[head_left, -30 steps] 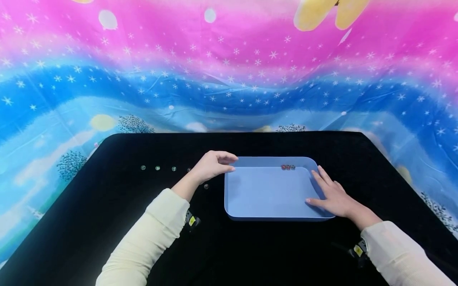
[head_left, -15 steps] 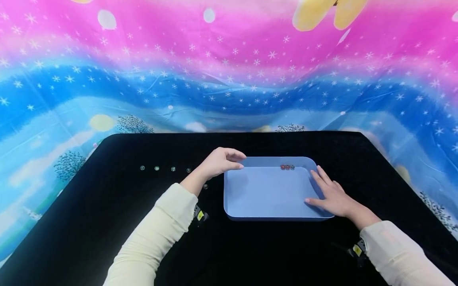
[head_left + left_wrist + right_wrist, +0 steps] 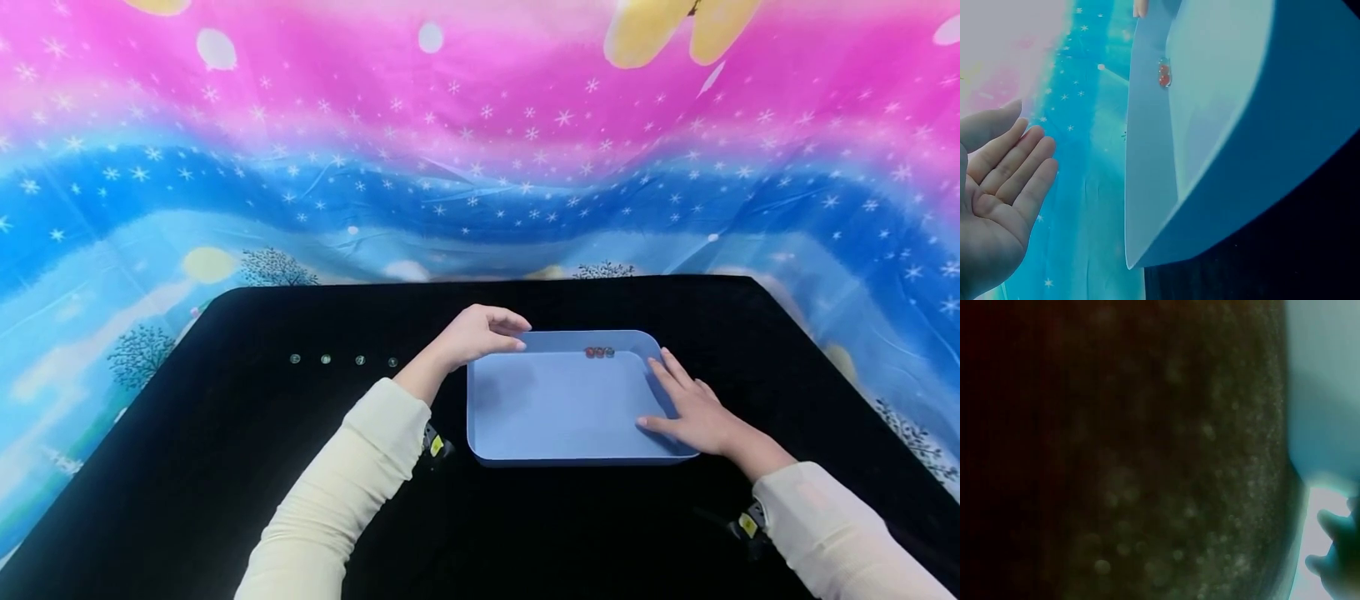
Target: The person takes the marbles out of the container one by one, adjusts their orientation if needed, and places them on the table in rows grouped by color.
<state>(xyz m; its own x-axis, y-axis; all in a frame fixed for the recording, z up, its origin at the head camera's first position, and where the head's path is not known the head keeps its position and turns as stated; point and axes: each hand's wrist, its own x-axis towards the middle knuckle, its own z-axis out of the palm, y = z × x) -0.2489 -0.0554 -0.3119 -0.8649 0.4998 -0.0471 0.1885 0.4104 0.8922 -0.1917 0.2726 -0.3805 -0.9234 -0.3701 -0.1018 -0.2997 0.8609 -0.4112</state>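
Note:
A shallow blue tray (image 3: 558,408) sits on the black-covered table. In it, a short row of three glass marbles (image 3: 600,352), reddish and greenish, lies along the far wall toward the right. My left hand (image 3: 480,335) hovers over the tray's far left corner; the left wrist view shows its palm (image 3: 1000,212) bare and the thumb apart from the loosely bent fingers. My right hand (image 3: 693,408) rests on the tray's right rim with fingers spread. In the right wrist view only dark fingers (image 3: 1338,556) show at the edge, and most of that frame is blurred.
Several more glass marbles (image 3: 326,359) stand in a spaced row on the black cloth (image 3: 225,467), left of the tray. A printed pink and blue curtain (image 3: 465,150) hangs behind the table.
My left hand has moved right and slightly away from me, across the tray's left rim. A marble near the left wrist no longer shows, where the sleeve now lies. My right hand stays put.

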